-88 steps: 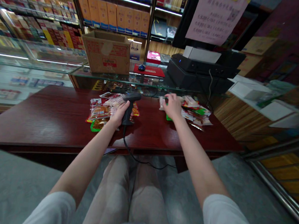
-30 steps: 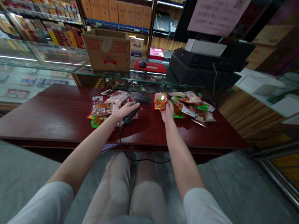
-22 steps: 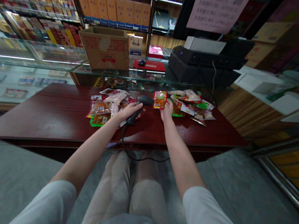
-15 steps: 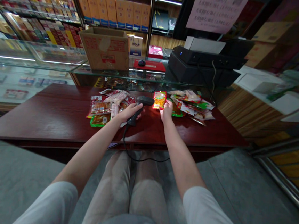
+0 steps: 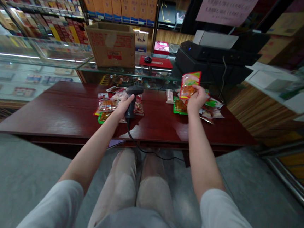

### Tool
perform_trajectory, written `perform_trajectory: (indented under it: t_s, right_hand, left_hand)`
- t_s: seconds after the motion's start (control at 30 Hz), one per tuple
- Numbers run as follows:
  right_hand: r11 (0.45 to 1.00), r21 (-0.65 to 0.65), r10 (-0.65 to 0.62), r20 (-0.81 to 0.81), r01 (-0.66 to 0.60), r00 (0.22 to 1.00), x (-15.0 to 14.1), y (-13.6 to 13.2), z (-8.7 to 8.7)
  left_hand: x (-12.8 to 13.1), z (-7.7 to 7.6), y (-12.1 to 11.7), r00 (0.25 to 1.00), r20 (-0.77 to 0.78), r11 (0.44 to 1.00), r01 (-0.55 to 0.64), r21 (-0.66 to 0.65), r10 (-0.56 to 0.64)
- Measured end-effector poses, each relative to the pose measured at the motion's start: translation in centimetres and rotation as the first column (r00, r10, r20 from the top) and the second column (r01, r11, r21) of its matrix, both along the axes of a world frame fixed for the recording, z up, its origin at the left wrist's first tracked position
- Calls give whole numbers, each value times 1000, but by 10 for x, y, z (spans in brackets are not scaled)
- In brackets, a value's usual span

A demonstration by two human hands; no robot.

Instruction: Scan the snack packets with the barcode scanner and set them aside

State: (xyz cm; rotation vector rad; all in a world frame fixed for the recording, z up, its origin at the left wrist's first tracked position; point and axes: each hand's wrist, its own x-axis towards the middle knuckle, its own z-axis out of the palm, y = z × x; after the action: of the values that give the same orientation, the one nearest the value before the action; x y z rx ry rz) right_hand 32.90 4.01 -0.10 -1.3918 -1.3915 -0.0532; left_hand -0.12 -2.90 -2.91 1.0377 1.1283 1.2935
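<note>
My left hand (image 5: 124, 106) is wrapped round the grip of a black barcode scanner (image 5: 131, 103), whose head points to the right. Behind and beside it lies a pile of packaged snacks (image 5: 107, 104) on the dark red table (image 5: 62, 109). Raised above the table on the right, my right hand (image 5: 198, 98) pinches a red-edged snack packet (image 5: 189, 84) with orange food showing. Under and around that hand is a second pile of packets, including a green-edged packet (image 5: 180, 105) and a small pale packet (image 5: 170, 96) at its left.
The scanner's black cable (image 5: 148, 151) hangs over the table's front edge. Behind the table, a glass counter (image 5: 89, 66) carries a cardboard box (image 5: 111, 46), a mouse (image 5: 148, 59) on a red mat and a black machine (image 5: 209, 64). Stocked shelves stand farther back.
My right hand has moved right and up with the snack packet, away from the scanner. The bright scan light on the packet is gone. My left hand has shifted slightly left with the scanner.
</note>
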Motion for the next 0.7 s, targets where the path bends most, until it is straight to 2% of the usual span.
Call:
perform_trajectory:
  t_s: [0.07, 0.13, 0.23, 0.33, 0.5, 0.57, 0.63, 0.7]
  right_hand:
    - [998, -46, -44, 108, 49, 993, 27, 0, 16]
    - [983, -153, -83, 141, 104, 986, 49, 0, 23]
    - [966, -224, -107, 94, 126, 990, 69, 2, 18]
    - [970, -161, -170, 74, 180, 983, 73, 5, 7]
    - [926, -212, -249, 281, 313, 927, 54, -2, 6]
    - [931, -184, -242, 337, 316, 910, 38, -8, 7]
    - [965, -145, -151, 366, 217, 918, 16, -12, 4]
    - [982, -189, 50, 363, 21, 930, -15, -15, -6]
  left_hand:
    - [-7, 3, -1, 998, -6, 997, -67, 36, 67]
    - [-13, 5, -1, 994, -20, 991, -104, 86, 106]
    - [-20, 2, 0, 988, -68, 984, -129, 123, 138]
    - [-24, -5, 2, 990, -74, 988, -111, 112, 119]
    - [-24, -12, 11, 996, -79, 997, -43, 62, 47]
    - [-21, -12, 13, 996, -85, 999, -22, 38, 25]
    - [-17, -11, 14, 997, -82, 1000, 9, 10, -9]
    - [-11, -9, 13, 996, -68, 999, 52, -10, -53]
